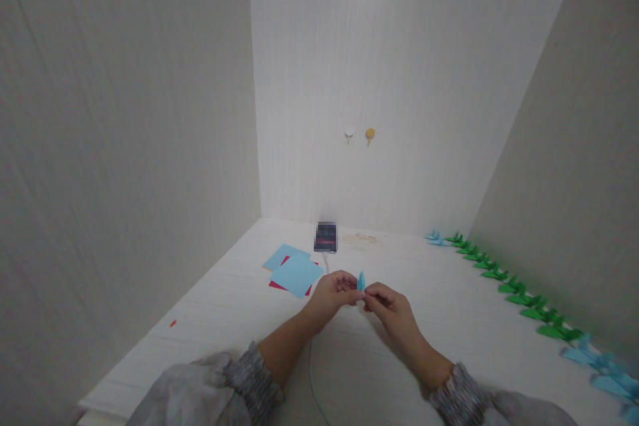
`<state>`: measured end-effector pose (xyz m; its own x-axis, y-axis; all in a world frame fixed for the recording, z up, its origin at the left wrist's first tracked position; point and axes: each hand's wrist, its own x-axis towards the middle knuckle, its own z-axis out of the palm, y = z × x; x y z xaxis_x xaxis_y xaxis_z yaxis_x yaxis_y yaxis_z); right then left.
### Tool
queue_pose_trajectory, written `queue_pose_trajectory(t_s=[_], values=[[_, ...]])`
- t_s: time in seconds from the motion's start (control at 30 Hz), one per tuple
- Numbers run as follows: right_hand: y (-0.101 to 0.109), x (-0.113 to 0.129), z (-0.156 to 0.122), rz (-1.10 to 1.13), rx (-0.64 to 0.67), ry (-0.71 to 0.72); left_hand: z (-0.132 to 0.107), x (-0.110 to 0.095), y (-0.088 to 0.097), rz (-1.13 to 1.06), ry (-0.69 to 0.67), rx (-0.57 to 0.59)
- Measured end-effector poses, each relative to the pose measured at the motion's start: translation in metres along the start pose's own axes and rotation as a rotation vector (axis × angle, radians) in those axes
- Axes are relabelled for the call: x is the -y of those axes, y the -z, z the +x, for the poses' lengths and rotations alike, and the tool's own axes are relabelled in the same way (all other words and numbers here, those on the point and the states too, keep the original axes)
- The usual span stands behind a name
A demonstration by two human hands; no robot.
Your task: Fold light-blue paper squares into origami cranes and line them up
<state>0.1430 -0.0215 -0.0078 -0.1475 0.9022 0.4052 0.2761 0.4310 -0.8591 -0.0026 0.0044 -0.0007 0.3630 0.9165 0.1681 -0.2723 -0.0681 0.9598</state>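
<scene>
A small folded piece of light blue paper point(361, 281) stands upright between my two hands, above the middle of the white table. My left hand point(335, 294) pinches it from the left, thumb in front and fingers curled behind. From the right, my right hand point(389, 305) pinches its lower edge between thumb and forefinger. The fingers hide the lower part of the paper. Left of my hands lie square sheets of light blue paper point(298, 275), with red sheets point(279, 286) showing from underneath.
A phone point(326, 237) stands near the back wall, its white cable point(311, 373) running toward me. Folded green paper cranes point(519, 296) line the right wall, with blue ones point(612, 378) at the near end. An orange scrap point(172, 323) lies left. Two hooks point(370, 134) hang on the wall.
</scene>
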Motion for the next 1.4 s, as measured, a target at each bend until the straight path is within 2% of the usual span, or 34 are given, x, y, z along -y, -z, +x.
queue_pose_trajectory(t_s=[0.13,0.23,0.47,1.03,1.23,1.4], values=[[-0.0011,0.0039,-0.0012,-0.051,0.005,0.044,0.0002,-0.0003,-0.0003,-0.027,0.003,-0.053],[-0.0024,0.0049,-0.0003,-0.024,-0.025,-0.028,-0.0008,-0.0010,-0.0012,-0.043,0.009,-0.028],[-0.0015,0.0078,0.0036,0.192,-0.038,-0.186,-0.0013,-0.0023,-0.0007,-0.057,-0.012,0.005],[-0.0001,0.0096,0.0042,0.259,-0.024,-0.175,-0.0017,-0.0059,-0.0021,0.026,-0.008,-0.111],[-0.0032,0.0082,0.0050,0.276,-0.033,-0.165,-0.0008,-0.0025,-0.0004,0.029,-0.024,-0.113],[-0.0027,0.0079,0.0056,0.277,-0.059,-0.163,-0.0005,0.0000,0.0006,-0.037,-0.086,-0.030]])
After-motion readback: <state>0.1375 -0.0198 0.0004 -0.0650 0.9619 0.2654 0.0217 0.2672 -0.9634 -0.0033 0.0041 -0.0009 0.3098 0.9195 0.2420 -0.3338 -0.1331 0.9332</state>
